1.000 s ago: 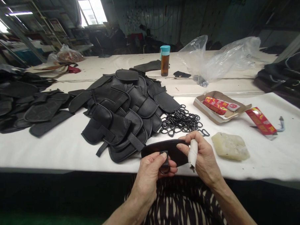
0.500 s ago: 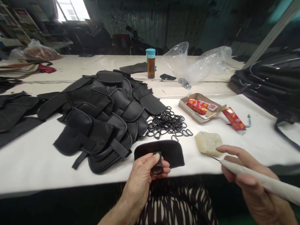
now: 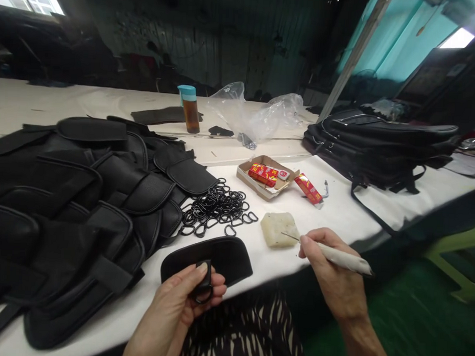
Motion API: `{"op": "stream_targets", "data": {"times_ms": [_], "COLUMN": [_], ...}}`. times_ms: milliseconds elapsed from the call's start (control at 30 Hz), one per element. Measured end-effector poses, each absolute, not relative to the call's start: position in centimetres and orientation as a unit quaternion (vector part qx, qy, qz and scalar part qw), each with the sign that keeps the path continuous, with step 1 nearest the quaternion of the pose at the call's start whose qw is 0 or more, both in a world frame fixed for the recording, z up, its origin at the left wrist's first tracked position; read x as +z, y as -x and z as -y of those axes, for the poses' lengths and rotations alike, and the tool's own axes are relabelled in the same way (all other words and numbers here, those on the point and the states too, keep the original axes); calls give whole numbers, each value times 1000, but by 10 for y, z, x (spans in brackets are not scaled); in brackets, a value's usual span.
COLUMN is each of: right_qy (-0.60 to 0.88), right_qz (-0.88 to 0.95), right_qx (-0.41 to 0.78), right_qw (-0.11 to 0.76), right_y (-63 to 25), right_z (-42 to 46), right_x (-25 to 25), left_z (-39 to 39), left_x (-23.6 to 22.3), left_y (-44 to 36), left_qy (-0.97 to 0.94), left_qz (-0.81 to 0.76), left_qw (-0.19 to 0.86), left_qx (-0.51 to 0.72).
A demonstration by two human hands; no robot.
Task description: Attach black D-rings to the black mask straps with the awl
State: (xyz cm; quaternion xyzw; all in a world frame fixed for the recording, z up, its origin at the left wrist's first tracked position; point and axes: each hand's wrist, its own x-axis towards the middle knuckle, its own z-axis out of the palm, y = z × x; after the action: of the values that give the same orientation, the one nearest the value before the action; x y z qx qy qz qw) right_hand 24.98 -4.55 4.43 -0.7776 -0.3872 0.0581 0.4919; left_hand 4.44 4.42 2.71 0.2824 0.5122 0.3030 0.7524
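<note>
The block (image 3: 280, 229) is pale yellow (the bottle's lid (image 3: 187, 91), turquoise).

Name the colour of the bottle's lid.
The bottle's lid is light blue, seen best in the head view.

- One bottle (image 3: 192, 114)
- One awl (image 3: 342, 257)
- One pale block (image 3: 278, 228)
- One cardboard tray (image 3: 243, 177)
- At least two red packets (image 3: 308, 188)
- One green stool (image 3: 456, 261)
- Black rings (image 3: 215, 206): too many to count
- Black flapped pieces (image 3: 115, 178): too overlapped to count

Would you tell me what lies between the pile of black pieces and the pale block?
A heap of black rings, then bare white cloth before the pale block, as the head view shows.
</note>
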Motion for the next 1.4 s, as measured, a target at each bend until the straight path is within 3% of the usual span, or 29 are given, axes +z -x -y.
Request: {"op": "stream_targets", "data": {"times_ms": [633, 900, 1100, 1233, 1400], "right_qy": [797, 784, 632, 566, 591], "right_qz": [404, 357, 293, 288, 317], "right_qx": [83, 94, 297, 392, 387], "right_qw": [440, 500, 653, 666, 632], "right_y": [-257, -254, -230, -198, -175], "right_z": [23, 35, 45, 41, 34], "right_x": [31, 38, 31, 27, 17], "left_z": [-49, -51, -47, -46, -47], "left_x": [25, 22, 20, 19, 17], "left_y": [-44, -41, -34, -31, -29], "left_qy": [-244, -223, -213, -206, -209], "left_qz": [-506, -483, -435, -414, -387], "left_qw": [777, 801, 832, 845, 859], "left_qx": [283, 274, 270, 268, 262]}}
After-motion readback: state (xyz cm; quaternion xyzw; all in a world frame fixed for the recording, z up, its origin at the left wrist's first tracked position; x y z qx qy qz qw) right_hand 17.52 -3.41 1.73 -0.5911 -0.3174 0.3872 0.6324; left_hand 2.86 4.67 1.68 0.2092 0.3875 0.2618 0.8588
